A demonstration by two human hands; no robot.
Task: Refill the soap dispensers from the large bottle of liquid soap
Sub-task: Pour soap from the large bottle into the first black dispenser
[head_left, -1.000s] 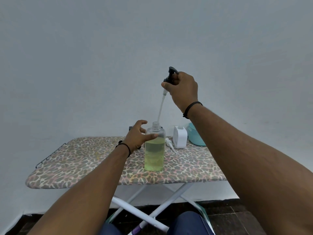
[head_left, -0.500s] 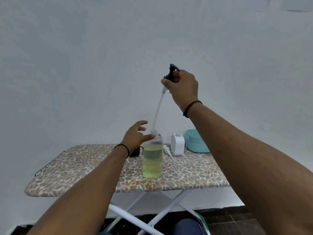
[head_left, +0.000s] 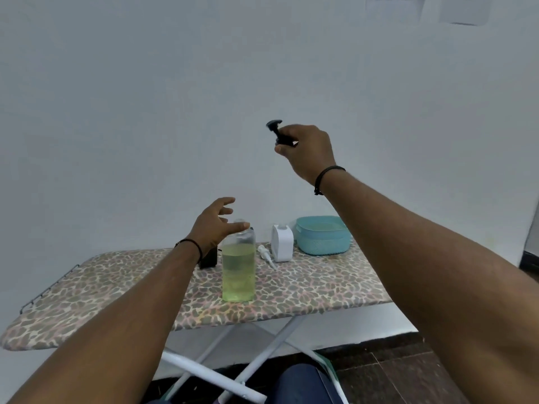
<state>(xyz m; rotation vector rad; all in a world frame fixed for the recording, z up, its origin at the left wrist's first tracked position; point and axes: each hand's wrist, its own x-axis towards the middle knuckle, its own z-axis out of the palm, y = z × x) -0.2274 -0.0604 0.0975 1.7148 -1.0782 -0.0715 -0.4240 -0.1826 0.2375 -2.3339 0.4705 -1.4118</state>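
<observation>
Main risk, as a guess: soap dripping off the black pump head (head_left: 278,132) onto the tabletop (head_left: 320,290) or the lap below, since the right hand (head_left: 309,154) holds it high in the air, well above and to the right of the bottle; its dip tube is not visible here, hidden or blurred, so cannot tell where a wet end would point. Second risk: the clear bottle (head_left: 238,266) with yellow-green soap stands open-necked and tall on a padded leopard-print cover, so a nudge from the left hand (head_left: 213,225) could tip it and spill. Right-hand fingers are curled and clamped on the pump collar, nozzle sticking out up-left. Left-hand fingers (head_left: 226,210) are apart and relaxed, gripping nothing; the thumb looks to be at the bottle's neck or shoulder, touching or just beside, cannot tell which, the other fingers spread behind and above the mouth. Bottle sits upright near the middle of the tabletop, roughly two-thirds full. Behind it a loose white pump (head_left: 266,256) lies flat, a white dispenser (head_left: 282,243) just beside that, a teal basket (head_left: 323,236) further right, a dark object (head_left: 208,258) partly hidden behind the left wrist.
</observation>
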